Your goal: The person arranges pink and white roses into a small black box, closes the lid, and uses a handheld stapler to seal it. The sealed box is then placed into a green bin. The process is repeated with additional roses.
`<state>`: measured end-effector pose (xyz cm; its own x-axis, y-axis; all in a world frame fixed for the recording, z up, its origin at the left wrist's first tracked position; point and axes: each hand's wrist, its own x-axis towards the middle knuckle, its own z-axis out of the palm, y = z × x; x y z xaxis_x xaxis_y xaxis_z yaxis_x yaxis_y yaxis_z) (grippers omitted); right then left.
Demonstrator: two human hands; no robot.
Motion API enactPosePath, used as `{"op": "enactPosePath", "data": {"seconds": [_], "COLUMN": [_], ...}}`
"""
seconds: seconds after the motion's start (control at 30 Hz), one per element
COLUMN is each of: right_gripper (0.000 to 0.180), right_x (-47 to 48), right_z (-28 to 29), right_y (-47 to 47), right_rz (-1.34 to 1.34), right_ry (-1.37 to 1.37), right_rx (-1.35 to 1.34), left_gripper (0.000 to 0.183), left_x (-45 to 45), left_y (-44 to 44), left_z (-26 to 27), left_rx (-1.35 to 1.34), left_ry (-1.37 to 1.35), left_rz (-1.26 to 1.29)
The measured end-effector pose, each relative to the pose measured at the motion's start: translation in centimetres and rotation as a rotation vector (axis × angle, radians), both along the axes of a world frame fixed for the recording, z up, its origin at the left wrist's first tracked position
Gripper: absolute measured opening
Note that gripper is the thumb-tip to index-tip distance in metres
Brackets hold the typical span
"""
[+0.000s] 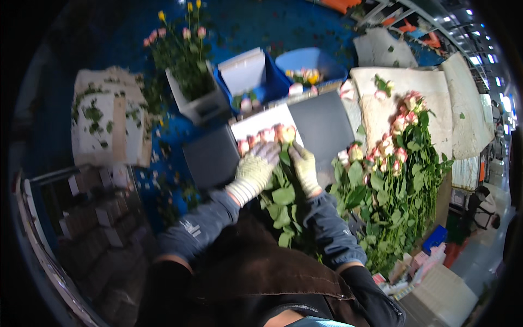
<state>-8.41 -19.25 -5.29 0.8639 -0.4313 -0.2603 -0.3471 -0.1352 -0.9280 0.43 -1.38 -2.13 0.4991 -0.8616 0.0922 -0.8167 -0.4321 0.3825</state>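
Pink-and-cream roses (pixel 267 134) lie in a row on a white sheet (pixel 261 118) in front of me, their leafy stems (pixel 282 204) hanging towards my apron. My left hand (pixel 255 169), in a pale knitted glove, rests over the stems just below the blooms; its fingers overlap them. My right hand (pixel 304 165), gloved too, has its fingertips beside the rightmost bloom and its stem. Whether either hand grips a stem is not clear. Dark grey panels (pixel 320 120) flank the white sheet. To the right lies a large pile of similar roses (pixel 394 163) with long green stems.
Beyond the panels stand a blue bin (pixel 278 77), a round blue tub (pixel 314 59) with petals and blooms, and a pale container (pixel 200 104) of upright roses. Leaf-strewn cardboard (pixel 118 139) lies left. Boxes (pixel 441 290) stand lower right; a person (pixel 484 206) is far right.
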Motion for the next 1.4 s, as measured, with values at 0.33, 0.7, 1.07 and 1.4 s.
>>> {"op": "enactPosePath", "data": {"seconds": [0.33, 0.7, 1.07, 1.4], "right_gripper": [0.037, 0.024, 0.037, 0.045], "right_x": [1.8, -6.4, -17.3, -16.7], "right_z": [2.1, 9.6, 16.6, 23.9], "right_y": [3.7, -6.5, -16.9, -16.8], "right_rz": [-0.158, -0.223, -0.216, -0.279], "right_ry": [0.125, 0.035, 0.125, 0.471], "right_rx": [-0.292, -0.918, -0.695, -0.001], "left_gripper": [0.040, 0.057, 0.051, 0.054], "left_x": [0.0, 0.4, 0.4, 0.0], "left_y": [0.5, -2.3, -1.5, -2.5], "left_z": [-0.5, -3.3, -3.1, -2.6], "left_rx": [0.081, 0.236, 0.182, 0.223], "left_ry": [-0.011, -0.180, -0.109, -0.123], "left_rz": [0.006, -0.201, -0.157, -0.162]}}
